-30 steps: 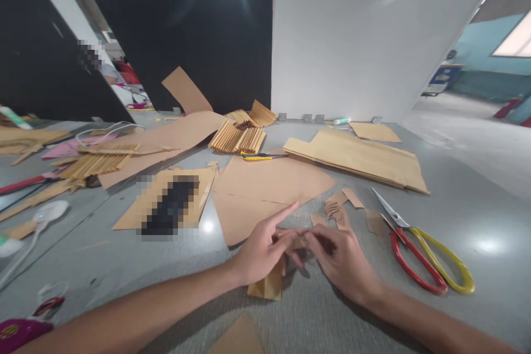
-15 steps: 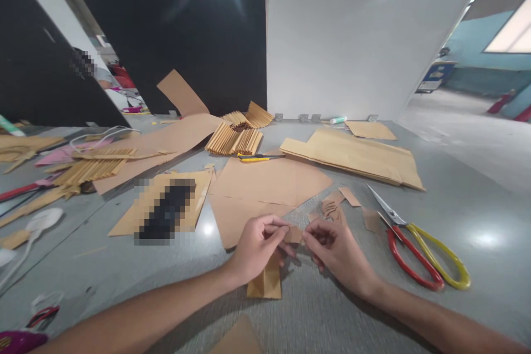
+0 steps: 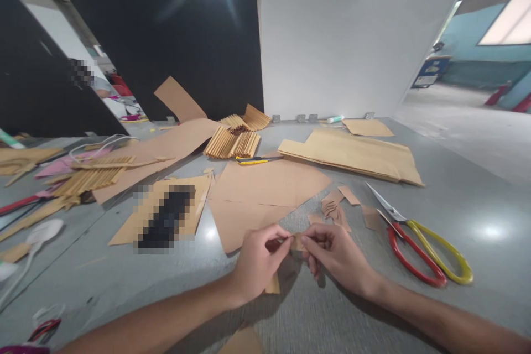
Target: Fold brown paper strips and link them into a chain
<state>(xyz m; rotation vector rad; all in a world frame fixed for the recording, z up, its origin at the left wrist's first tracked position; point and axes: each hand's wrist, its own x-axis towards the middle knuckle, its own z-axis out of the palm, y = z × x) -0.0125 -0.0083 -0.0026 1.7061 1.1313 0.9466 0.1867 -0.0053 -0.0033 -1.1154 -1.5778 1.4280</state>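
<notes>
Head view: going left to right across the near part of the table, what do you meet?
White spoon-shaped object → brown card → left hand → small brown paper piece, pinched by both hands → right hand → red-and-yellow scissors.

Two hands show at the lower middle of the frame, a left hand (image 3: pixel 257 260) and a right hand (image 3: pixel 336 254), with one small brown piece (image 3: pixel 296 241) pinched between them. One pair of red-and-yellow scissors (image 3: pixel 415 235) lies at the right, one yellow utility knife (image 3: pixel 253 161) at the centre, and one glue stick (image 3: pixel 335 119) at the upper middle. Three pleated paper bundles (image 3: pixel 232 142) can be counted, two at the upper middle and one at the left, and about four small scraps (image 3: pixel 349 195) lie just left of the scissors.
</notes>
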